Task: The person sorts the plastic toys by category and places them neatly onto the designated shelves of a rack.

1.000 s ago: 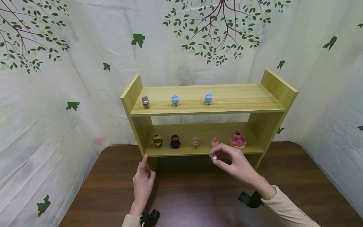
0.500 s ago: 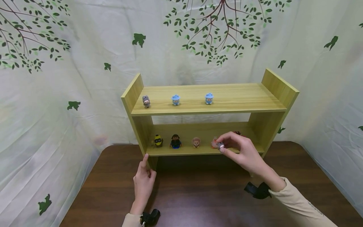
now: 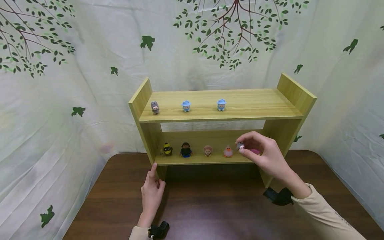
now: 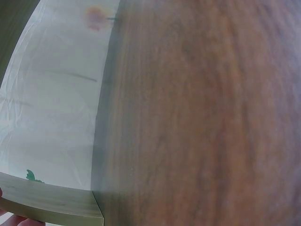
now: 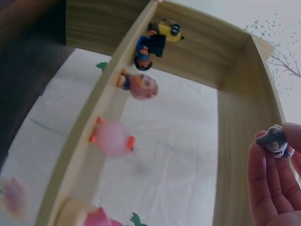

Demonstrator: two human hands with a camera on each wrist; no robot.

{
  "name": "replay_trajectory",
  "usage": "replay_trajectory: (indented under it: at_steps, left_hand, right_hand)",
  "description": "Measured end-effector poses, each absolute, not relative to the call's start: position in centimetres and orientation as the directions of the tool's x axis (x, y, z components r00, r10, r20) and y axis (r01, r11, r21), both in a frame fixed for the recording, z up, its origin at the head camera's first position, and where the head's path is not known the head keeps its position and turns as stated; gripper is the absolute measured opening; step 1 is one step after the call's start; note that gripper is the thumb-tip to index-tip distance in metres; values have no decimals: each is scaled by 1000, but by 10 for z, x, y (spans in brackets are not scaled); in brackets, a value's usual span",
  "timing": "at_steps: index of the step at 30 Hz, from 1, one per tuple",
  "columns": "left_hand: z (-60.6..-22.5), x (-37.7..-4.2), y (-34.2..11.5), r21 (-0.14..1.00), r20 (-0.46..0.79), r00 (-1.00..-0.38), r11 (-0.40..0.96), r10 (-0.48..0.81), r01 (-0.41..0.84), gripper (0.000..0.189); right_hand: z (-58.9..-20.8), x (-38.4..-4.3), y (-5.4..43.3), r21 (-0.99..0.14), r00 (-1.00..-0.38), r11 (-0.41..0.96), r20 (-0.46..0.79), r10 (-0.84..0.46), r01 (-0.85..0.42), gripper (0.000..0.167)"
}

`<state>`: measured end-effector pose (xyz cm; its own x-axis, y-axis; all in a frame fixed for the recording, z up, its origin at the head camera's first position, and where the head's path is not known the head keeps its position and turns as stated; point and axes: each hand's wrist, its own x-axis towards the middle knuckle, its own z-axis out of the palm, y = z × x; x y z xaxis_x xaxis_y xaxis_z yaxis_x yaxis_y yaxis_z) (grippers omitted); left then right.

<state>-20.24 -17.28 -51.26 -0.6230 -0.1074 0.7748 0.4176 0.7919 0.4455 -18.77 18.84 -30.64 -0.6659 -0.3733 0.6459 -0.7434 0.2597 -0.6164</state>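
Note:
My right hand (image 3: 265, 153) pinches a small grey figurine (image 3: 240, 145) between thumb and fingertips, in front of the middle board near the right end. In the right wrist view the grey figurine (image 5: 275, 141) is tilted, its face partly covered by the thumb. Behind my hand, a pink figure (image 3: 255, 151) is mostly hidden. Just left of it stands a pink duck-like figurine (image 3: 228, 151). My left hand (image 3: 152, 191) holds the lower left side of the wooden shelf (image 3: 222, 117); its fingertips (image 4: 29, 222) show at a board edge in the left wrist view.
On the middle board stand a yellow figurine (image 3: 167, 149), a dark-clothed one (image 3: 186, 150) and a pinkish-brown one (image 3: 207, 151). The top board bears a grey figurine (image 3: 155, 108) and two blue-hatted ones (image 3: 186, 106). Below is a brown table (image 3: 210, 206); behind hangs a leaf-print cloth (image 3: 99, 43).
My right hand, with the grey figurine, has moved right and up, past the duck-like figurine and in front of the pink figure. The left hand has stayed at the shelf's side.

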Motion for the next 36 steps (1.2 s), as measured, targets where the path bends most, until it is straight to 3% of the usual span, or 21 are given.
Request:
replay_trajectory:
  at_steps: [6, 23, 36]
  left_hand:
    - [-514, -202, -174, 465, 757, -643, 785, -114, 409, 89]
    - [-514, -203, -173, 472, 751, -651, 780, -111, 411, 87]
    - [-514, -203, -174, 466, 755, -647, 782, -107, 414, 87]
  right_hand:
    - [-297, -189, 195, -590, -633, 236, 678, -374, -772, 30]
    - [-275, -186, 207, -597, -653, 265, 702, -284, -757, 29]
    - [-256, -191, 213, -563, -590, 180, 777, -219, -807, 28]
